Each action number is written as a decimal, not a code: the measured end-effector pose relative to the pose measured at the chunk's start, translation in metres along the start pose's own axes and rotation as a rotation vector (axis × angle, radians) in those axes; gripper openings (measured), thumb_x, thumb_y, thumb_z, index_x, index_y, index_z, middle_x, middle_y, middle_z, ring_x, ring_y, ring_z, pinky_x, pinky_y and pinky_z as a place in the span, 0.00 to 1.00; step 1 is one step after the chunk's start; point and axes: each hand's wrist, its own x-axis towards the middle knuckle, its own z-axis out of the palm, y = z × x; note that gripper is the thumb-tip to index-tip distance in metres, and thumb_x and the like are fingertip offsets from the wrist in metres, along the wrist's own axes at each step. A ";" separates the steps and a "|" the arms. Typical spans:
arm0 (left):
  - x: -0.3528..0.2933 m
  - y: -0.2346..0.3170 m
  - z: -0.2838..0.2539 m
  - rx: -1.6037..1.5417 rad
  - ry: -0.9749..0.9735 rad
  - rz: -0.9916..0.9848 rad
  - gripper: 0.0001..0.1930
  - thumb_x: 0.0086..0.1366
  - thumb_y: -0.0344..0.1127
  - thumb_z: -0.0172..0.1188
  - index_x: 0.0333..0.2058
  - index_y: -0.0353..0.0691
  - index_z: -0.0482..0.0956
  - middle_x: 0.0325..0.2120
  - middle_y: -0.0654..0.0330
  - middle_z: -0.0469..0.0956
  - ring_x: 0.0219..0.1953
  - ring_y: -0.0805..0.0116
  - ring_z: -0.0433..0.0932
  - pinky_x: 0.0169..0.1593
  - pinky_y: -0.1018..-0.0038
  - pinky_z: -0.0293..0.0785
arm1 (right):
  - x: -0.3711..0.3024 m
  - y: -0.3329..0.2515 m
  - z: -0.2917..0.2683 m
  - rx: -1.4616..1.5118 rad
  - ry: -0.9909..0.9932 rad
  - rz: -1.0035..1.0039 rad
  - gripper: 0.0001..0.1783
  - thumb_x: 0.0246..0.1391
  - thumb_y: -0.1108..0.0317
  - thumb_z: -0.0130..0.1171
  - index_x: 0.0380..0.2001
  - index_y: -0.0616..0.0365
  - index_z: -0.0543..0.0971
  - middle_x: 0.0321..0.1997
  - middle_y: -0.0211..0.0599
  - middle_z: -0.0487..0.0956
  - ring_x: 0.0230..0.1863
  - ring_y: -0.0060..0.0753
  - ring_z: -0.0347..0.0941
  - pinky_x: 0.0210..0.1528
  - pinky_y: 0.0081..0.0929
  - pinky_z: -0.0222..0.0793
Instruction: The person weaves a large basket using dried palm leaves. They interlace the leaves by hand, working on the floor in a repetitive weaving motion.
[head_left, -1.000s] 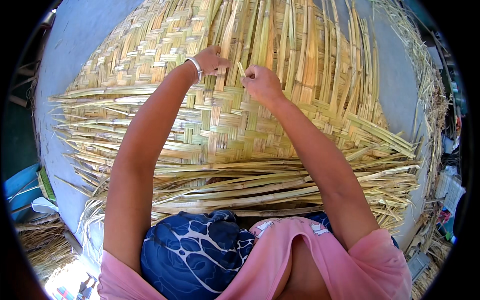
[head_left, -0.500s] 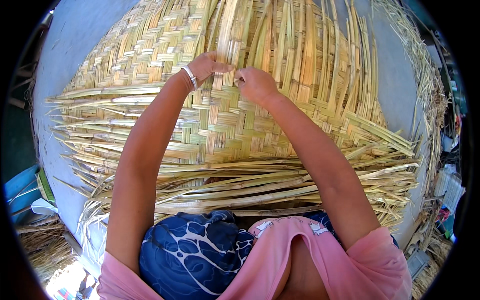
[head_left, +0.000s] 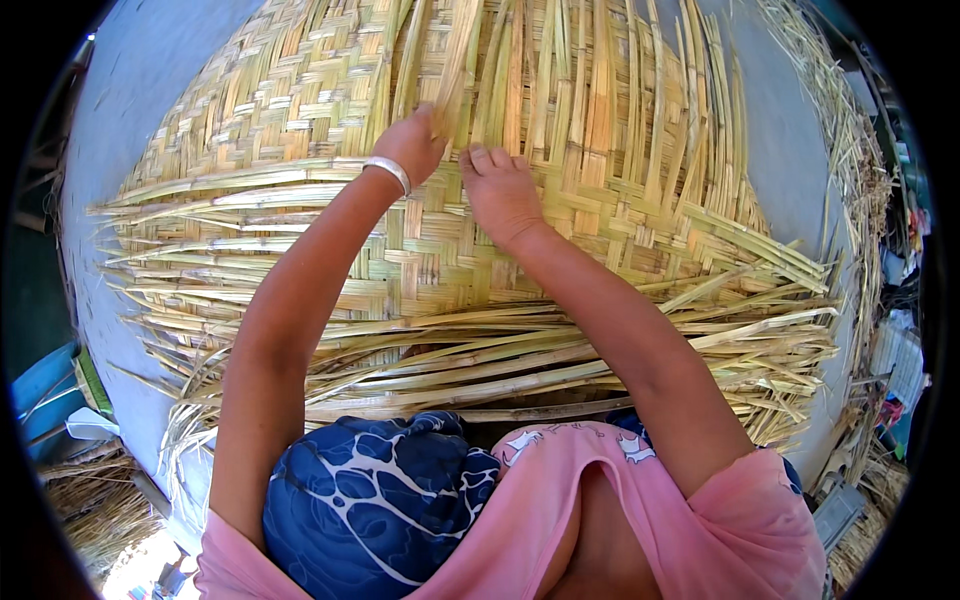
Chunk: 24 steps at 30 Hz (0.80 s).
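A large mat (head_left: 430, 245) woven from flat, split yellow-green strips lies in front of me. My left hand (head_left: 412, 150), with a silver bangle on its wrist, is closed around the lower part of a raised cane strip (head_left: 457, 65). That strip is slightly blurred and runs toward the far edge. Just to the right, my right hand (head_left: 500, 192) lies on the weave with its fingers laid down on the strips, holding nothing that I can see. Several loose strip ends (head_left: 600, 90) stretch away from me beyond the right hand.
More unwoven strips (head_left: 480, 350) lie crosswise between the mat and my body. Others stick out at the left (head_left: 230, 195). Grey floor (head_left: 120, 130) surrounds the mat. A heap of thin straw shreds (head_left: 845, 160) runs along the right side, and a blue container (head_left: 45, 400) stands at the left.
My left hand has turned and lifted the strip a little. The right hand has gone from a pinch to fingers laid down on the weave.
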 end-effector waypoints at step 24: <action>-0.062 0.023 0.055 0.517 0.052 0.290 0.26 0.64 0.39 0.49 0.58 0.34 0.62 0.63 0.53 0.56 0.65 0.56 0.53 0.66 0.64 0.47 | -0.145 0.136 -0.136 -0.121 -0.723 -0.433 0.17 0.55 0.51 0.48 0.28 0.50 0.79 0.39 0.31 0.75 0.46 0.33 0.68 0.41 0.34 0.64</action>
